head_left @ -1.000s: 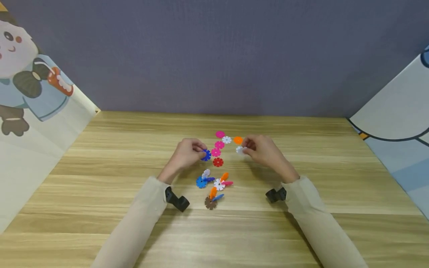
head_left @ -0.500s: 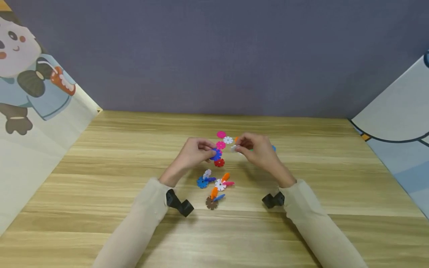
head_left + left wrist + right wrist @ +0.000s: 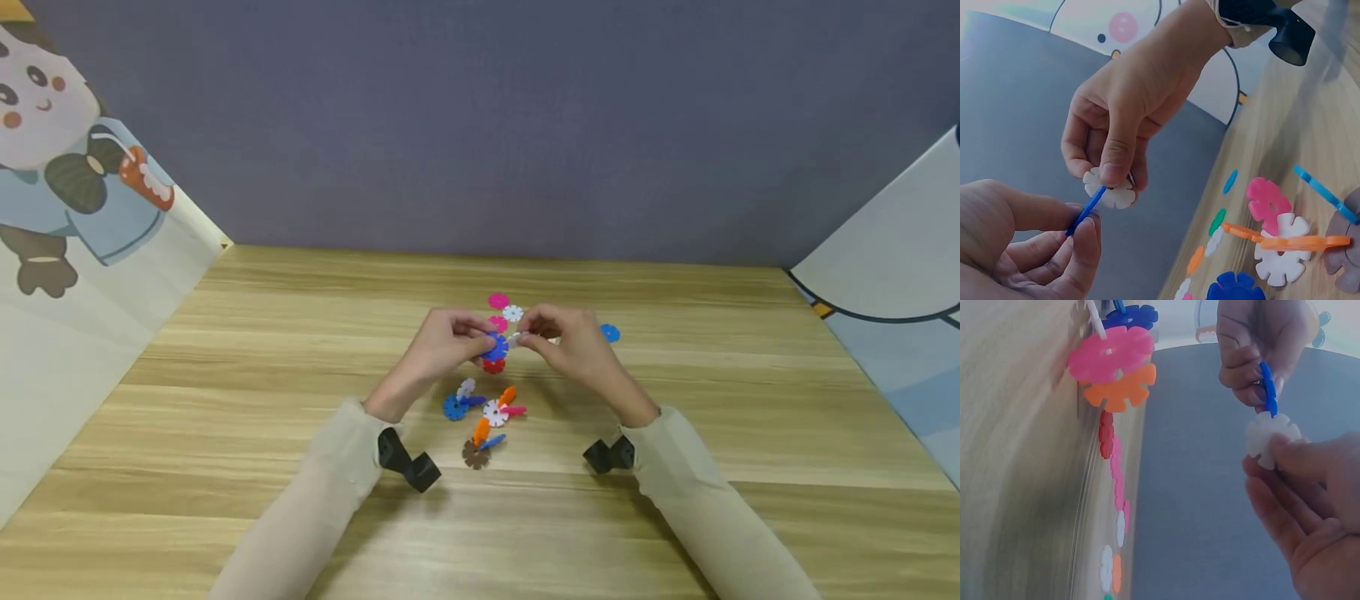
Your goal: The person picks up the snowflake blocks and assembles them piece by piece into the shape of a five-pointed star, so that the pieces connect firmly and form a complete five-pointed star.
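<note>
The left hand point(image 3: 442, 354) pinches a dark blue notched disc point(image 3: 496, 347) between thumb and fingers. A white notched disc point(image 3: 1110, 189) is pinched by the right hand point(image 3: 577, 346). Both discs are above the table, and in the left wrist view the blue disc point(image 3: 1087, 210) stands edge-on, its tip meeting the white one. The right wrist view also shows the blue disc point(image 3: 1269, 389) touching the upper rim of the white disc point(image 3: 1266, 439). How deep the notches interlock I cannot tell.
Nearer the person lie three joined clusters: one with a blue disc point(image 3: 455, 407), one around a white disc point(image 3: 495, 412), one with a brown disc point(image 3: 476, 454). Loose discs lie behind: pink point(image 3: 498, 300), white point(image 3: 513, 313), red point(image 3: 493, 366) and light blue point(image 3: 610, 333).
The left hand has moved right with the blue disc and the right hand slightly left with the white disc, bringing the two discs together. The light blue disc has come into sight beside the right hand.
</note>
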A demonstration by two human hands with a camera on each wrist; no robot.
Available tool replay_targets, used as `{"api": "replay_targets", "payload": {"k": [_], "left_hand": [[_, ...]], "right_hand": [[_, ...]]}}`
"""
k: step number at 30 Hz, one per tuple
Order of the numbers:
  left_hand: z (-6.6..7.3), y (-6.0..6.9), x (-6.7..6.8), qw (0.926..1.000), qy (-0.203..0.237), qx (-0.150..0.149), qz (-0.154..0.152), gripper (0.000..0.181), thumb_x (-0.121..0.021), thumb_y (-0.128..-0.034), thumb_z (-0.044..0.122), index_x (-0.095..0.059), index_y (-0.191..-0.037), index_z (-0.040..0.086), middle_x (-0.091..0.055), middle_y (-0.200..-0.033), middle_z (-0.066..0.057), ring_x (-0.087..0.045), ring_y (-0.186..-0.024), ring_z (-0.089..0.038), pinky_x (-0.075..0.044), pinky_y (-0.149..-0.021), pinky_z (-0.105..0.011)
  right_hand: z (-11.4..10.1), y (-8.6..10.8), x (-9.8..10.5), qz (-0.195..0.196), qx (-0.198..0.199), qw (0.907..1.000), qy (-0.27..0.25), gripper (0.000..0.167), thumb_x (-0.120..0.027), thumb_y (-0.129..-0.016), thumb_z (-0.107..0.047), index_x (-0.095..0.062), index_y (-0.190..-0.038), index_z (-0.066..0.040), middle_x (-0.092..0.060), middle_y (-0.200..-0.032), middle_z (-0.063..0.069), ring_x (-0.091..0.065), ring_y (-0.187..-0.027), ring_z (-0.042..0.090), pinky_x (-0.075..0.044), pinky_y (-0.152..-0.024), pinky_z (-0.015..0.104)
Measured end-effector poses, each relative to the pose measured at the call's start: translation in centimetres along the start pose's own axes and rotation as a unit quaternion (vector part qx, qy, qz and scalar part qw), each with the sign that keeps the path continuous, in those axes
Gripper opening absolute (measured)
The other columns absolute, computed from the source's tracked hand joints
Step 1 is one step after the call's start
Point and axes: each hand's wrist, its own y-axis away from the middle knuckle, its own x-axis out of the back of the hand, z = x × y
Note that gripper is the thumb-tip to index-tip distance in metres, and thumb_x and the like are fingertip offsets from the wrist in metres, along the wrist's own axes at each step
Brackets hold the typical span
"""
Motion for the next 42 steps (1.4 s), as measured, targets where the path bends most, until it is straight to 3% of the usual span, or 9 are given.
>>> {"api": "replay_targets", "payload": {"k": [6,14,22,27,34,42], "left_hand": [[0.0,0.1,-0.2,1.0,0.003,0.001,0.006,0.022,-0.064,-0.0869,-0.002,-0.065,-0.107,-0.011,-0.069,-0.094,-0.023,-0.067,-0.073,-0.019,-0.058,-0.074,-0.042],[0.3,0.6,-0.8,0.9983,0.038,0.016,0.041,0.017,-0.066,-0.0833,-0.006,-0.067,-0.1,-0.011,-0.07,-0.08,-0.016,-0.062,-0.059,-0.008,-0.059,-0.069,-0.041],[-0.1,0.5,-0.8,0.9966,0.063,0.03,0.044,0.019,-0.065,-0.0846,-0.005,-0.066,-0.103,-0.011,-0.07,-0.086,-0.018,-0.062,-0.061,-0.008,-0.057,-0.077,-0.048],[-0.2,0.6,-0.7,0.9978,0.051,0.027,0.033,0.019,-0.065,-0.0839,-0.006,-0.066,-0.103,-0.011,-0.069,-0.08,-0.011,-0.061,-0.063,-0.008,-0.057,-0.078,-0.048],[-0.2,0.7,-0.5,0.9984,0.046,0.022,0.023,0.019,-0.064,-0.0851,-0.005,-0.066,-0.103,-0.011,-0.068,-0.081,-0.01,-0.061,-0.065,-0.009,-0.055,-0.08,-0.051],[-0.1,0.7,-0.5,0.9993,0.021,0.026,0.014,0.02,-0.06,-0.0854,-0.007,-0.066,-0.104,-0.01,-0.068,-0.088,-0.017,-0.06,-0.068,-0.011,-0.058,-0.072,-0.037]], "right_hand": [[-0.1,0.0,-0.2,0.013,0.031,0.9994,-0.003,0.007,-0.071,-0.081,0.003,-0.067,-0.085,-0.001,-0.071,-0.081,0.009,-0.07,-0.073,0.02,-0.058,-0.066,0.025],[-0.6,0.2,-0.7,0.052,0.129,0.9897,0.032,0.008,-0.073,-0.077,0.005,-0.069,-0.082,0.0,-0.071,-0.077,0.012,-0.069,-0.068,0.019,-0.057,-0.06,0.026],[-0.9,0.5,-1.1,0.07,0.101,0.9921,0.027,0.009,-0.074,-0.077,0.004,-0.069,-0.084,-0.001,-0.072,-0.08,0.011,-0.069,-0.07,0.019,-0.057,-0.063,0.028],[-0.7,0.8,-1.3,0.061,0.092,0.9937,0.02,0.01,-0.073,-0.078,0.004,-0.07,-0.086,-0.001,-0.072,-0.081,0.01,-0.07,-0.072,0.019,-0.058,-0.065,0.028],[-0.4,0.8,-1.1,0.054,0.087,0.9947,0.006,0.012,-0.072,-0.078,0.007,-0.069,-0.087,-0.001,-0.072,-0.082,0.01,-0.07,-0.074,0.021,-0.058,-0.067,0.028],[-0.5,0.7,-1.2,0.038,0.107,0.9934,0.016,0.01,-0.071,-0.079,0.005,-0.068,-0.087,-0.001,-0.071,-0.081,0.012,-0.068,-0.071,0.019,-0.057,-0.064,0.027]]}}
